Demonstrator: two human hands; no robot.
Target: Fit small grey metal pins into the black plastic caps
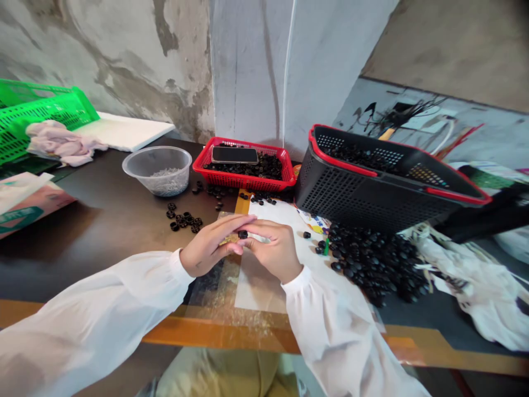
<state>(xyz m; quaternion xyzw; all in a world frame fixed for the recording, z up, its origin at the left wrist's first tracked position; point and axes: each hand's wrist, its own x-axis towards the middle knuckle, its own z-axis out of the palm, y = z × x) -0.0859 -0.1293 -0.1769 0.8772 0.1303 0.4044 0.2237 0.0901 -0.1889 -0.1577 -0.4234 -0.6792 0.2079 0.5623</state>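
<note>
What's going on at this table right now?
A person has their left hand and right hand together at a small black piece, above a dark table. More black pieces lie in a heap to the right. Others fill a red basket, with a phone resting on top, and a tilted black basket. A clear bowl holds small grey bits.

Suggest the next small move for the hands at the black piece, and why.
Probably steady the small black piece between the left hand and right hand before reaching for another. Both hands meet closely around it above the paper sheet, while a heap of similar black pieces lies off to the right.
</note>
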